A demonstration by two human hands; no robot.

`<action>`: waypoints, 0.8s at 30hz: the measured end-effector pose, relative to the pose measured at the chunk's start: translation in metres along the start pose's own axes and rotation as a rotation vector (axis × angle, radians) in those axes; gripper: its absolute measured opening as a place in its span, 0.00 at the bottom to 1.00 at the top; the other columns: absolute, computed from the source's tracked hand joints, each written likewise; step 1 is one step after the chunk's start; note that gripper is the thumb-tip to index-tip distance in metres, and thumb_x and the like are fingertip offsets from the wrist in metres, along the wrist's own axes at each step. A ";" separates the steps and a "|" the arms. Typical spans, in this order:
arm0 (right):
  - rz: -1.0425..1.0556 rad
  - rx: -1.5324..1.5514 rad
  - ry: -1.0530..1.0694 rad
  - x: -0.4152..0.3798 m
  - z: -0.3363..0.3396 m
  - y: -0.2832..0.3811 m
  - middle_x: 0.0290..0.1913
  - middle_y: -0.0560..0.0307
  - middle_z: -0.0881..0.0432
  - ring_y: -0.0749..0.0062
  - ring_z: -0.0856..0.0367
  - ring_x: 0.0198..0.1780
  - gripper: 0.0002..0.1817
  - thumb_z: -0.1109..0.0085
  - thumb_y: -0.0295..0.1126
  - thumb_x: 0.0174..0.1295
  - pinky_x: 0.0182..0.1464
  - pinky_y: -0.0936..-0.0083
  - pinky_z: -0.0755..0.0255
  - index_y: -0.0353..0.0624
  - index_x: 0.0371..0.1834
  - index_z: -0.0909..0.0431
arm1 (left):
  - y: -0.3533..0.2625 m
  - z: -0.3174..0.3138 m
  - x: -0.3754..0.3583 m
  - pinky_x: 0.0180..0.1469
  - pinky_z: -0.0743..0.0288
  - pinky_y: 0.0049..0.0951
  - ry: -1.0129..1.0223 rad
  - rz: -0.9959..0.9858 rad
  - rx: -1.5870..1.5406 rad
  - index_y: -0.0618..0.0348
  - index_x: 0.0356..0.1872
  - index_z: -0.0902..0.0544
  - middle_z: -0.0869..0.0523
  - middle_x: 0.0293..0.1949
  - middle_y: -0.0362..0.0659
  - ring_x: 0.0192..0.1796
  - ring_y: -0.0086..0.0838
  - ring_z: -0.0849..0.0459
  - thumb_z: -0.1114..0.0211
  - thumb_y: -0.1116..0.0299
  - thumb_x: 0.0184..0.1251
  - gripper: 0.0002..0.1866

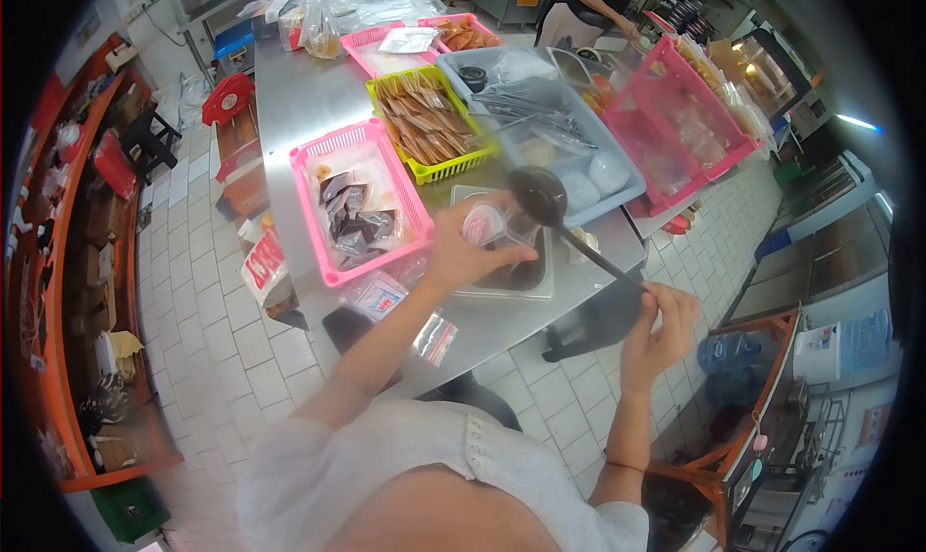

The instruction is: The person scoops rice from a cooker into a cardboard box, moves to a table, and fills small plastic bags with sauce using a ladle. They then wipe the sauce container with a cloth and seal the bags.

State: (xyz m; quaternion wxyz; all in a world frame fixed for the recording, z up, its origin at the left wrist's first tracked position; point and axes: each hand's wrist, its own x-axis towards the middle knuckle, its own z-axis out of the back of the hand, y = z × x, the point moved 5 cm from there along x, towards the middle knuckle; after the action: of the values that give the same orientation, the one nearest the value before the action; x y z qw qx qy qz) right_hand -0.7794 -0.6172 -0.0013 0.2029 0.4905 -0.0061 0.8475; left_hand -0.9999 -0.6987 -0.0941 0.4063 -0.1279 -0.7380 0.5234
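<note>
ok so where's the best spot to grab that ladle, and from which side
Likely by the far end of its long thin handle, where the right hand pinches it now. The ladle slants from that hand up to its dark bowl above the metal tray, so coming from the right keeps fingers off the bowl and the left hand.

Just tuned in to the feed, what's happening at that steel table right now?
A person stands at a steel table. The left hand holds a small clear bag over a metal pan of dark liquid. The right hand grips the end of a ladle, its bowl raised beside the bag. A pink basket of packets and a yellow basket sit behind. Another person works at the far end.
</note>
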 end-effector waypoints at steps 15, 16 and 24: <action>-0.250 -0.233 0.378 -0.067 -0.102 -0.025 0.53 0.56 0.32 0.59 0.38 0.56 0.22 0.39 0.38 0.50 0.53 0.58 0.51 0.51 0.50 0.29 | -0.004 0.011 -0.022 0.47 0.28 0.27 -0.075 -0.102 0.142 0.63 0.47 0.23 0.17 0.40 0.45 0.42 0.26 0.20 0.21 0.67 0.32 0.33; -0.251 -0.126 0.384 -0.071 -0.107 -0.011 0.60 0.54 0.38 0.54 0.43 0.61 0.34 0.35 0.43 0.44 0.56 0.53 0.55 0.52 0.58 0.35 | -0.007 0.011 -0.025 0.47 0.28 0.27 -0.067 -0.130 0.206 0.63 0.47 0.23 0.17 0.40 0.45 0.42 0.26 0.20 0.21 0.67 0.32 0.33; -0.380 0.637 0.223 -0.055 -0.117 0.053 0.34 0.55 0.20 0.65 0.24 0.37 0.14 0.41 0.26 0.51 0.44 0.74 0.35 0.40 0.43 0.22 | -0.006 0.016 -0.051 0.37 0.26 0.19 -0.104 0.182 -0.098 0.66 0.43 0.22 0.18 0.35 0.42 0.35 0.19 0.20 0.28 0.72 0.45 0.21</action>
State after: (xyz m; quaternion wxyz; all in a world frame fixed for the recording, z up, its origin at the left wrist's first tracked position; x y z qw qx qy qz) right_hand -0.8712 -0.6600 -0.0984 0.1932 0.4263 0.3707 0.8022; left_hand -0.9779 -0.7436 -0.1150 0.3112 -0.1869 -0.7682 0.5273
